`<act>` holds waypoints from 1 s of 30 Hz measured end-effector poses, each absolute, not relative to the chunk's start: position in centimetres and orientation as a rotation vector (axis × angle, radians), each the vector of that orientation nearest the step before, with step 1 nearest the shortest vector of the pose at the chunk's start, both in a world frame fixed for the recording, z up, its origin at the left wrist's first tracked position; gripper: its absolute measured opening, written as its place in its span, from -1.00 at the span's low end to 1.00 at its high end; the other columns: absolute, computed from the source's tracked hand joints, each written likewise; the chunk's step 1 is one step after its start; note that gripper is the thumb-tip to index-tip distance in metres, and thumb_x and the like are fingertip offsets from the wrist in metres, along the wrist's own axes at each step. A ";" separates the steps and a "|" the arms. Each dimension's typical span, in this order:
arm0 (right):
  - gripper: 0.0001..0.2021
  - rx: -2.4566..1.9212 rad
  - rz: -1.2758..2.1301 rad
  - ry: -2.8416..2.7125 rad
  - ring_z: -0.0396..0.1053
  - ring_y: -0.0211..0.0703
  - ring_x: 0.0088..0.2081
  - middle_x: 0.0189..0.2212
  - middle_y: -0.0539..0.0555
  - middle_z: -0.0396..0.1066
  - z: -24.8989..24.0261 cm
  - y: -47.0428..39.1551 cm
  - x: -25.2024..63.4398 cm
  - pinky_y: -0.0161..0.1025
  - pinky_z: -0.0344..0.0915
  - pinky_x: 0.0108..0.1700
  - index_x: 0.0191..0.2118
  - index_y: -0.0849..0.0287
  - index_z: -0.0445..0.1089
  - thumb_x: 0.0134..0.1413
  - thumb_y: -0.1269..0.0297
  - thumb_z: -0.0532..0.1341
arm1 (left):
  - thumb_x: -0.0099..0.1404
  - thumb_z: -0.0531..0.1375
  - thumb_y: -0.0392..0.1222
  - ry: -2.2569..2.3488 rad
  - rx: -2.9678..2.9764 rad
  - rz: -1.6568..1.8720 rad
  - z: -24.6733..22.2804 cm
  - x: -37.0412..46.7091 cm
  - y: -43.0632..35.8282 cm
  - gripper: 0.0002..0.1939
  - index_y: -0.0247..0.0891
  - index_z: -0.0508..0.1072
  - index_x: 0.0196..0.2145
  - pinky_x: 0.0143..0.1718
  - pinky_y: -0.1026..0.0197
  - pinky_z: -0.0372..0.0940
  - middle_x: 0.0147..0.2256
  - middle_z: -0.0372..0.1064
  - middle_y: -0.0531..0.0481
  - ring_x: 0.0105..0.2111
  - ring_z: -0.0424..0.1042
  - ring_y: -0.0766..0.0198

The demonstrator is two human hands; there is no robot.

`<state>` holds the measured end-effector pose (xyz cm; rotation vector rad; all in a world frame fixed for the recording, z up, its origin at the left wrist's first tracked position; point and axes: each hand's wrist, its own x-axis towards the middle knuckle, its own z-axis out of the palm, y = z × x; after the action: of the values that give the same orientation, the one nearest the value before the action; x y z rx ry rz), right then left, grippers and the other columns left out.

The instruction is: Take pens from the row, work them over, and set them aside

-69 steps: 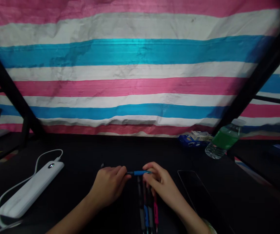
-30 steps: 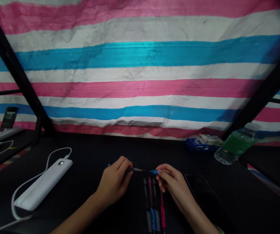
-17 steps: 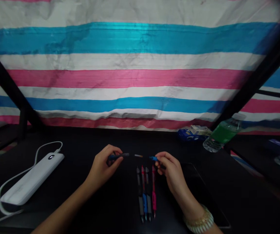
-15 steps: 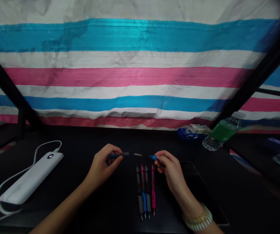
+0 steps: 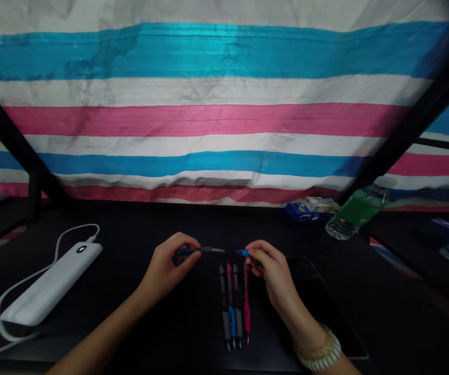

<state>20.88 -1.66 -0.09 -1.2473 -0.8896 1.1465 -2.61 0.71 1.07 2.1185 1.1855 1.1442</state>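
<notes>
My left hand (image 5: pixel 174 259) pinches a dark pen barrel (image 5: pixel 187 251) between thumb and fingers. From the barrel's clear right end a thin pen refill (image 5: pixel 219 251) with a brownish tip sticks out to the right. Across a small gap, my right hand (image 5: pixel 268 260) is closed on a short blue pen part (image 5: pixel 242 252), which points left toward the refill. Just below, several pens lie side by side on the dark table: a grey pen (image 5: pixel 225 312), a blue-gripped pen (image 5: pixel 232 315), another grey one, and a pink pen (image 5: pixel 247 312).
A white power bank (image 5: pixel 52 286) with a cable is at the left. A dark tablet (image 5: pixel 322 302) lies under my right forearm. At the back right are a blue packet (image 5: pixel 302 212), a small box (image 5: pixel 320 204) and a tilted bottle with a green label (image 5: pixel 359 211).
The refill stood apart from the clear barrel end before; now it meets the barrel and juts from it. My left hand has shifted slightly right, and my right hand slightly left.
</notes>
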 end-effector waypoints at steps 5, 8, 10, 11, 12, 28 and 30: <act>-0.85 -1.252 1.096 -1.100 0.14 -0.34 -0.62 -0.60 -0.04 0.35 0.2 -2.1 20.4 -0.37 0.03 -0.57 -0.39 0.21 0.40 -0.07 0.23 0.24 | 0.28 0.21 -0.20 1.141 2.119 1.105 0.9 -2.2 0.4 -0.93 -0.21 0.47 -0.27 -0.29 0.24 0.27 -0.32 0.44 0.02 -0.33 0.41 0.28; -0.83 -1.246 1.061 -1.313 0.23 -0.31 -0.58 -0.49 -0.01 0.43 0.4 -2.4 19.9 -0.36 0.13 -0.53 -0.31 0.18 0.39 -0.04 0.22 0.28 | 0.28 0.22 -0.20 1.107 2.108 1.068 0.7 -1.9 0.3 -0.93 -0.21 0.48 -0.28 -0.28 0.24 0.27 -0.33 0.45 0.04 -0.33 0.41 0.29; -0.83 -1.246 1.054 -1.377 0.25 -0.32 -0.58 -0.47 -0.01 0.44 0.5 -2.5 19.7 -0.37 0.15 -0.54 -0.31 0.16 0.36 -0.04 0.23 0.29 | 0.28 0.23 -0.20 1.095 2.089 1.065 0.5 -1.8 0.3 -0.93 -0.21 0.49 -0.28 -0.27 0.24 0.27 -0.33 0.46 0.04 -0.32 0.42 0.28; -0.83 -1.245 1.055 -1.385 0.25 -0.32 -0.59 -0.48 -0.02 0.43 0.5 -2.5 19.6 -0.37 0.15 -0.55 -0.33 0.16 0.35 -0.04 0.23 0.30 | 0.27 0.24 -0.20 1.093 2.077 1.070 0.5 -1.8 0.4 -0.94 -0.21 0.50 -0.29 -0.27 0.24 0.27 -0.33 0.46 0.03 -0.32 0.43 0.28; -0.82 -1.245 1.055 -1.386 0.24 -0.32 -0.60 -0.50 -0.03 0.42 0.4 -2.5 19.6 -0.38 0.15 -0.56 -0.34 0.15 0.33 -0.04 0.23 0.31 | 0.27 0.24 -0.20 1.092 2.065 1.077 0.4 -1.8 0.4 -0.94 -0.21 0.50 -0.29 -0.26 0.24 0.28 -0.32 0.47 0.03 -0.31 0.43 0.28; -0.69 -1.131 0.928 -1.569 0.35 -0.23 -0.43 -0.40 -0.01 0.40 -0.3 -2.0 20.5 -0.35 0.21 -0.48 0.05 0.12 0.22 0.20 0.25 0.15 | 0.23 0.25 -0.16 1.156 1.825 1.082 -0.2 -1.6 0.5 -0.89 -0.21 0.53 -0.30 -0.27 0.27 0.31 -0.33 0.50 0.04 -0.31 0.47 0.26; -0.82 -1.119 0.892 -1.596 0.38 -0.23 -0.40 -0.37 0.00 0.43 -0.2 -2.1 20.5 -0.36 0.21 -0.45 -0.06 0.10 0.22 0.23 0.31 0.11 | 0.23 0.25 -0.14 1.164 1.784 1.061 -0.3 -1.8 0.7 -0.88 -0.21 0.52 -0.29 -0.27 0.27 0.31 -0.33 0.51 0.03 -0.31 0.47 0.25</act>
<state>20.54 -2.08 -0.24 -1.1190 -1.5955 0.8923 -1.77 0.65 -0.32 1.7842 1.1645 1.0613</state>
